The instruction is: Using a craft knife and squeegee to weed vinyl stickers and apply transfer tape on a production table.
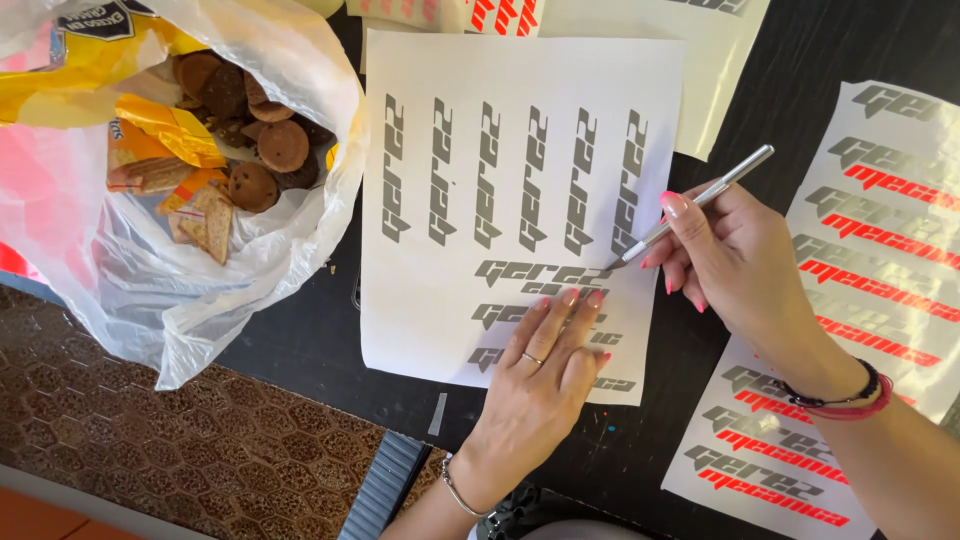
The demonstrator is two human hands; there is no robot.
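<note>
A white sheet of grey cut-out lettering stickers (450,80) lies on a black table (320,340). My left hand (540,375) rests flat on the sheet's lower right part, fingers together, pressing it down. My right hand (740,265) holds a thin silver craft knife (700,200) like a pen. Its tip touches the sheet at the right end of a horizontal grey sticker, just above my left fingertips.
A clear plastic bag (150,280) with round brown cookies, crackers and yellow wrappers sits at the left. More sticker sheets with grey and red lettering (880,230) lie at the right and along the top. A small sticker scrap (437,413) lies near the table's front edge.
</note>
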